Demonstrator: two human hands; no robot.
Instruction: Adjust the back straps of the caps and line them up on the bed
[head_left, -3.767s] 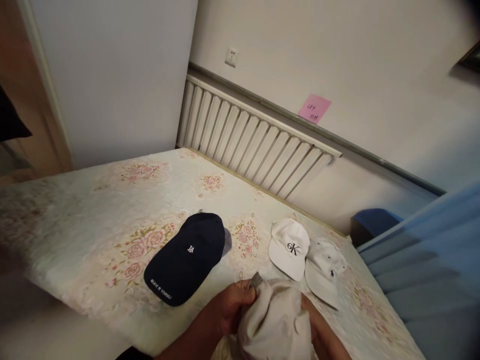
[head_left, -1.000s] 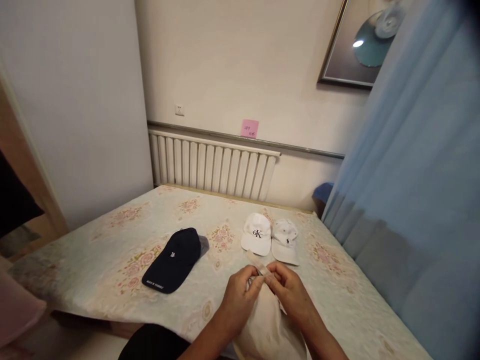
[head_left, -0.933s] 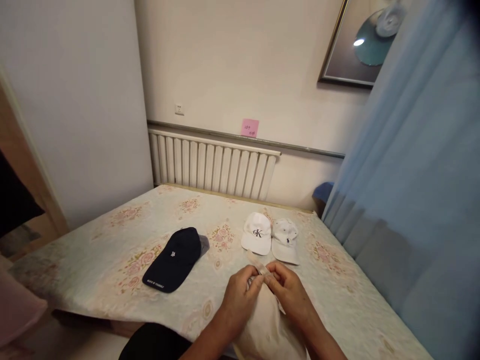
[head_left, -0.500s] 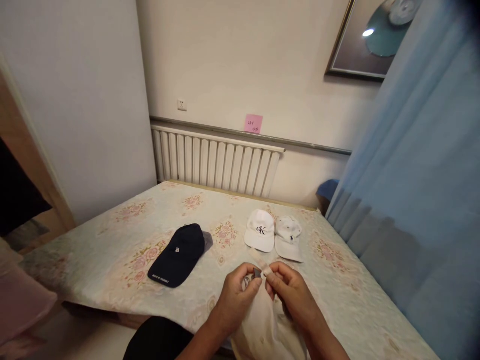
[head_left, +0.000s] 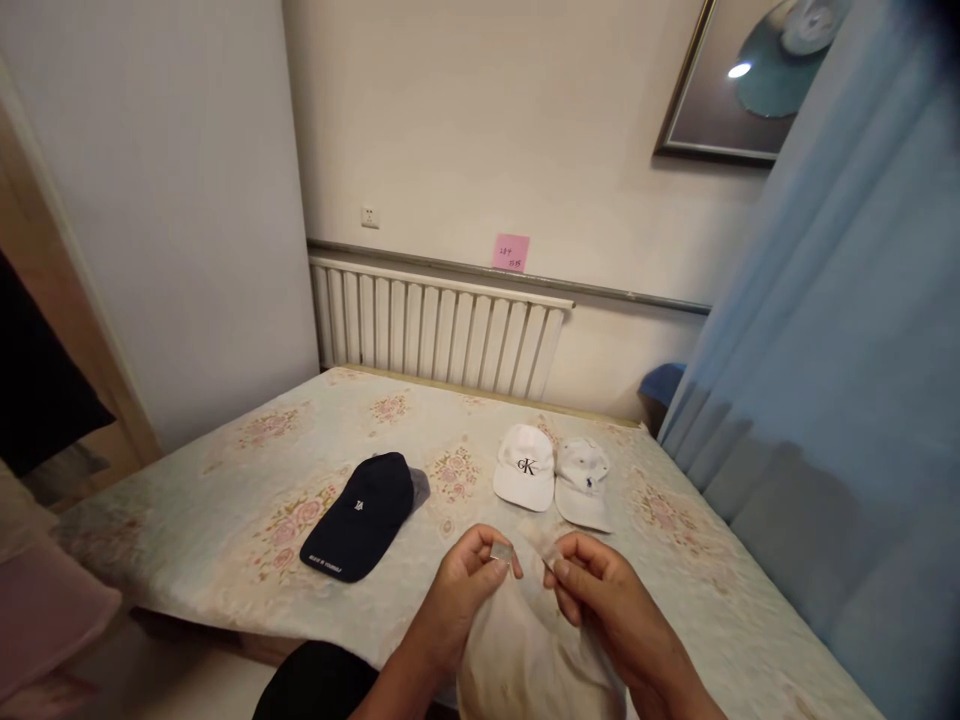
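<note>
The beige cap (head_left: 536,665) is being held between the left hand (head_left: 466,582) and right hand (head_left: 604,590). The left is pinching its metal buckle (head_left: 502,551), the right its strap (head_left: 540,543). Keeping buckle steady and strap flat is probably helping. Left of both, a dark cap (head_left: 361,517) is lying.

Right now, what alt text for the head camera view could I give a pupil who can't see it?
A person holds a pale cap: left hand on its metal clasp, right hand on its strap, clasp and strap apart. Beyond, on a floral cover, lie a navy cap and, further right, two white caps side by side.
</note>
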